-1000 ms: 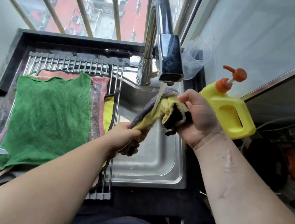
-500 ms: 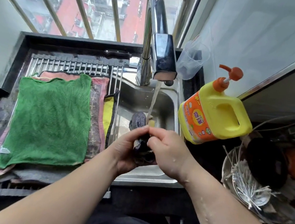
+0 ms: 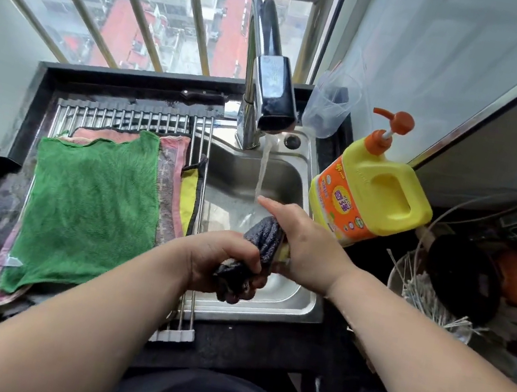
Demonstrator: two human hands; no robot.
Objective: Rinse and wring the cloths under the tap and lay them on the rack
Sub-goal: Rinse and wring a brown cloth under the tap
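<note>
Grey-yellow cloth [image 3: 265,236] twisted over sink [image 3: 265,313] | left hand [image 3: 222,258] gripping lower end | right hand [image 3: 306,248] gripping upper end | tap [image 3: 270,78] running | green cloth [image 3: 92,202] flat on rack [image 3: 127,114]

You stand in home kitchen: steel sink [image 3: 268,314] under running tap [image 3: 268,88], yellow dish-soap pump bottle [image 3: 370,194] beside it, roll-up rack [image 3: 120,114], barred window [image 3: 125,19] overlooking rooftops.

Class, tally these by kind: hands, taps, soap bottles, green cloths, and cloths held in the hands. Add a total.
left hand and right hand: 2
tap: 1
soap bottle: 1
green cloth: 1
dark cloth in the hands: 1
Total: 6
</note>
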